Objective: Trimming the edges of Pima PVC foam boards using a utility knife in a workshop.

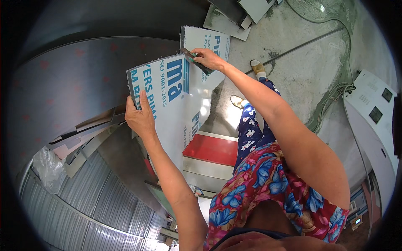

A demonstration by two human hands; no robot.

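A white foam board (176,104) with large blue print leans upright in front of me, its far edge rough and grey. My left hand (141,113) grips its left edge, thumb on the printed face and fingers behind. My right hand (207,59) is closed on a dark, flat strip-like tool (200,65) with a bit of green on it, whose exact kind I cannot make out. That tool lies across the join between this board and a second printed board piece (220,42), which stands farther back to the right.
A big dark curved sheet (96,83) fills the left side, with stacked panels (90,125) under it. A red panel (211,148) lies near my legs. Offcuts (238,19) lie at the far side. Cables (335,92) and a white cabinet (372,108) are to the right.
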